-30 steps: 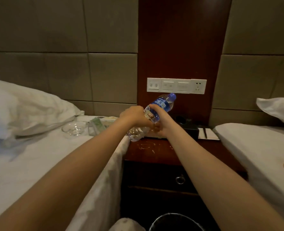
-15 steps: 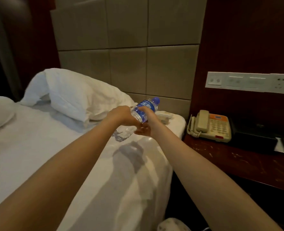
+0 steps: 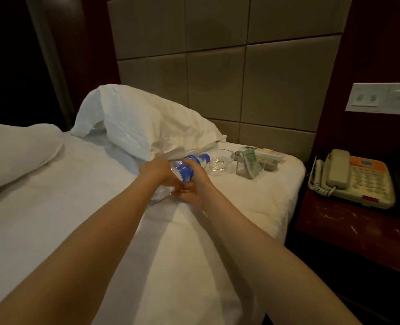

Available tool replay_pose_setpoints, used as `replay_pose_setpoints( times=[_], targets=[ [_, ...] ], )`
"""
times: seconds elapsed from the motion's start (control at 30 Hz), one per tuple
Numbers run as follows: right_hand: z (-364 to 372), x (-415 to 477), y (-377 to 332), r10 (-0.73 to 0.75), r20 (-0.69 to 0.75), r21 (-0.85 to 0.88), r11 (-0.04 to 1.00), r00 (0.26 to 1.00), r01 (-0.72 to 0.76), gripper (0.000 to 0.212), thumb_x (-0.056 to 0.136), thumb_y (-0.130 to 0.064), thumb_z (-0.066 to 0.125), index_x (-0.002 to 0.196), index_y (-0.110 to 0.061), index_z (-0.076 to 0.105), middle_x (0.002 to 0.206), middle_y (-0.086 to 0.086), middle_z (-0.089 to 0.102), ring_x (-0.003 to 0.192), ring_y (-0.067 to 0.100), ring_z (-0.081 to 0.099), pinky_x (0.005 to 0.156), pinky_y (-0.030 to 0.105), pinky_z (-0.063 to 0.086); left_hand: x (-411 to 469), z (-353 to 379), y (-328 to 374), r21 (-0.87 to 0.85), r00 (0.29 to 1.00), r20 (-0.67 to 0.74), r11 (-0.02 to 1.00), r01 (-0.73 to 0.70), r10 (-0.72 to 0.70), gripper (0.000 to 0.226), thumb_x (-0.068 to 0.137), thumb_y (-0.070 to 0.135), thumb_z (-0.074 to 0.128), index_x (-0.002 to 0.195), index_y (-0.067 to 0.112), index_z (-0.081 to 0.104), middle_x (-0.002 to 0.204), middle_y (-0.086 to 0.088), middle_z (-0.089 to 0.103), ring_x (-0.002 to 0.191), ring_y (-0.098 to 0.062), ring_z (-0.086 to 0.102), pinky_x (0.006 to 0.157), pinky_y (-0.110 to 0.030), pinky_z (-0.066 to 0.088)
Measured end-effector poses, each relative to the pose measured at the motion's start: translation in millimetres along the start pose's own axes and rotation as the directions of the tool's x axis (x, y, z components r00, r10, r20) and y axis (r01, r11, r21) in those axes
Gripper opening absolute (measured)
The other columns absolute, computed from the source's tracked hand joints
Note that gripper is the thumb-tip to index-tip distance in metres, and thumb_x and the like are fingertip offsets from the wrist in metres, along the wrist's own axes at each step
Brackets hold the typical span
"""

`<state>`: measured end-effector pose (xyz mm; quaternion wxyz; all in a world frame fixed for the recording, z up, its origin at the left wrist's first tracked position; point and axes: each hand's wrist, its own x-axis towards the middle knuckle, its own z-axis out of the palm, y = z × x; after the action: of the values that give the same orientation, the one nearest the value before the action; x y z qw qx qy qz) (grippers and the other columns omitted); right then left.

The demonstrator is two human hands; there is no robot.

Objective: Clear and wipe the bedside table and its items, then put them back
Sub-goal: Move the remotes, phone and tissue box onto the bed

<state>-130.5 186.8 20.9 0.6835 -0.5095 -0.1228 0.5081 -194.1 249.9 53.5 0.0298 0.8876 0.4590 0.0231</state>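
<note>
A clear water bottle (image 3: 184, 169) with a blue label and blue cap lies tilted low over the white bed (image 3: 53, 207), cap pointing away from me. My left hand (image 3: 158, 171) grips its lower half and my right hand (image 3: 194, 184) holds it from the right side. The bottle's clear base shows below my left wrist, at the sheet. Just beyond the cap a glass ashtray (image 3: 219, 160), a clear acrylic card stand (image 3: 249, 165) and a pale remote-like box (image 3: 268, 158) lie on the bed. The bedside table (image 3: 358, 233) at the right carries a beige telephone (image 3: 353, 179).
A white pillow (image 3: 147, 125) leans on the padded headboard behind my hands; another pillow (image 3: 13, 151) lies at the left. A wall switch panel (image 3: 382, 97) sits above the phone. The table top shows pale scuffs or crumbs.
My hands have carried the bottle from over the table leftward and lowered it onto the bed. The view has swung left, bringing the ashtray and card stand into sight.
</note>
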Motion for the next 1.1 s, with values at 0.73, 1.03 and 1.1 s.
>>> replay_pose_setpoints(
  times=[0.73,1.03,1.1],
  targets=[
    [-0.6,11.0,-0.9,-0.105,0.118,-0.147,0.982,0.987,0.122,0.023,0.097,-0.026,0.045,0.112,-0.009,0.044,0.115,0.021,0.059,0.113,0.035,0.057,0.102,0.041,0.044,14.5,0.4,-23.1,0.078,1.0,-0.013,0.997,0.02,-0.019,0.069,0.073,0.041,0.074,0.129,0.01,0.048,0.12,-0.008,0.06,0.11,-0.025,0.058,0.089,-0.031,0.046],
    [-1.6,9.7,0.5,-0.086,0.071,-0.133,0.987,0.994,0.095,0.022,0.097,-0.024,0.042,0.106,-0.004,0.046,0.104,0.024,0.062,0.08,0.033,0.061,0.086,0.038,0.051,13.0,-6.2,-2.8,0.246,0.981,0.196,0.967,-0.061,0.012,0.058,0.07,0.034,0.068,0.123,0.015,0.055,0.106,-0.006,0.057,0.105,-0.025,0.058,0.095,-0.035,0.049],
    [-6.8,2.9,-9.4,-0.101,0.059,-0.132,0.985,0.993,0.108,0.019,0.096,-0.024,0.044,0.093,-0.006,0.05,0.082,0.018,0.06,0.064,0.026,0.057,0.064,0.031,0.053,6.0,-9.2,11.3,0.266,0.992,0.119,0.961,-0.072,0.041,0.05,0.077,0.03,0.067,0.122,0.016,0.052,0.115,-0.006,0.058,0.109,-0.024,0.056,0.093,-0.031,0.048]
  ],
)
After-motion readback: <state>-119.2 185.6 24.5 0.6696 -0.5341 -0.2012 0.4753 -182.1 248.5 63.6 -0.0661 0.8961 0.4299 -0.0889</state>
